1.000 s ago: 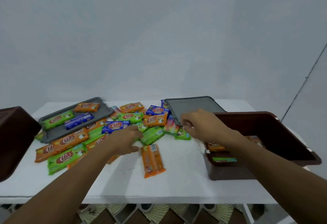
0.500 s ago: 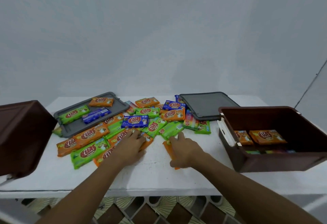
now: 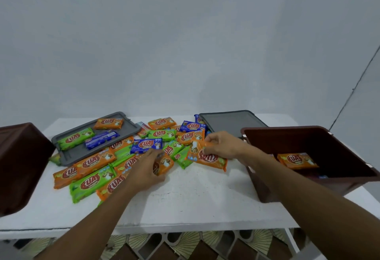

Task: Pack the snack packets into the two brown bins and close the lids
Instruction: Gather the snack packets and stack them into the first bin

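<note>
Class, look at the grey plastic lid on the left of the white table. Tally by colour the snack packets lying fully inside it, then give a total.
Orange snack packet: 1
Green snack packet: 1
Blue snack packet: 1
Total: 3, all on the grey plastic lid

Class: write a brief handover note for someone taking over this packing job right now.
Left hand grips one orange packet; right hand pinches a second orange packet.
Right bin is open with a packed packet showing inside; left bin has its inside out of view.
Both lids are off: grey lid carries three packets, dark lid lies behind.
Left: pack the pile on the table, close both lids.
</note>
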`<act>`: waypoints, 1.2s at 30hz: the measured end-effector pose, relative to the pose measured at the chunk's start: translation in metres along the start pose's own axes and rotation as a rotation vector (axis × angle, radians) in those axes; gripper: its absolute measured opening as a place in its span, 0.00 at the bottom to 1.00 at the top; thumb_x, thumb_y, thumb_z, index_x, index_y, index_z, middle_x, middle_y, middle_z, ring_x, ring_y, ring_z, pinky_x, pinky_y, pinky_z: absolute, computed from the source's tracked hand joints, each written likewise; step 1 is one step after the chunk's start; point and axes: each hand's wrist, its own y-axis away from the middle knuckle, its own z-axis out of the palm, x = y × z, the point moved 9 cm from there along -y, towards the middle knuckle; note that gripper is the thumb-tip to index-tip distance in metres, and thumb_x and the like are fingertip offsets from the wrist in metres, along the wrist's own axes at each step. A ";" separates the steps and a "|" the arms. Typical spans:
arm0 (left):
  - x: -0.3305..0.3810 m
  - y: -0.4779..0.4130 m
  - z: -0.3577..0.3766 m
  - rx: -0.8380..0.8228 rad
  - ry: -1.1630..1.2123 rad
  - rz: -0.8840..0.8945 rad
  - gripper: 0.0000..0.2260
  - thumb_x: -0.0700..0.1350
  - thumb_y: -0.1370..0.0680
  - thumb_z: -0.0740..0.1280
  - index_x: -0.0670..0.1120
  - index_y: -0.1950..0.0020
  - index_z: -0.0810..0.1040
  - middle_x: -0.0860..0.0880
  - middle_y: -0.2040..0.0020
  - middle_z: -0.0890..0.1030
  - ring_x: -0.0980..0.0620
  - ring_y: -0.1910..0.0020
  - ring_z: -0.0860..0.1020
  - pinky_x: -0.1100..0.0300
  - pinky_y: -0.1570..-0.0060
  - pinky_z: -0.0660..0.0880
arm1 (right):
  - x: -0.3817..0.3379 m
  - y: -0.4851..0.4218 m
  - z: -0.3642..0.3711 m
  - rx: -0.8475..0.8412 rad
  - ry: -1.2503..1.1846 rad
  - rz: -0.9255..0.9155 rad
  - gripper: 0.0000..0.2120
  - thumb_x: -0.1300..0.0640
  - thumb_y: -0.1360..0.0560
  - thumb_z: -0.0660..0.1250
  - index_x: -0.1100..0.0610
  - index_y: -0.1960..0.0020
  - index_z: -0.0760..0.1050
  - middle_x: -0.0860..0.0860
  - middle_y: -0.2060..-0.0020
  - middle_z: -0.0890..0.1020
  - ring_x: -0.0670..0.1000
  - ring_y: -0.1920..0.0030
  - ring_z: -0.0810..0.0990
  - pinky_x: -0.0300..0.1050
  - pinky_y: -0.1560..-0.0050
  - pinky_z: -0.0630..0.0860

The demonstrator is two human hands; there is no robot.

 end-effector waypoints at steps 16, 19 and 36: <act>0.250 -0.060 -0.013 0.177 0.091 0.376 0.36 0.58 0.37 0.69 0.47 0.31 0.71 0.54 0.44 0.72 0.58 0.47 0.73 0.67 0.51 0.69 | 0.122 0.051 -0.212 0.388 -0.198 -0.070 0.13 0.62 0.30 0.72 0.56 0.52 0.69 0.57 0.58 0.81 0.54 0.59 0.84 0.47 0.67 0.80; 0.296 -0.071 0.012 0.095 0.047 0.407 0.35 0.55 0.35 0.72 0.49 0.29 0.70 0.54 0.44 0.73 0.56 0.46 0.74 0.62 0.47 0.73 | 0.150 0.058 -0.228 0.379 -0.047 -0.048 0.09 0.60 0.30 0.71 0.50 0.52 0.75 0.55 0.58 0.80 0.54 0.57 0.82 0.48 0.64 0.81; 0.350 -0.084 0.174 -0.420 -0.727 0.408 0.24 0.47 0.25 0.70 0.47 0.30 0.69 0.45 0.34 0.66 0.43 0.39 0.71 0.47 0.49 0.74 | 0.205 0.052 -0.196 -0.036 1.148 -0.289 0.22 0.43 0.30 0.71 0.48 0.39 0.73 0.49 0.43 0.76 0.51 0.44 0.75 0.44 0.53 0.71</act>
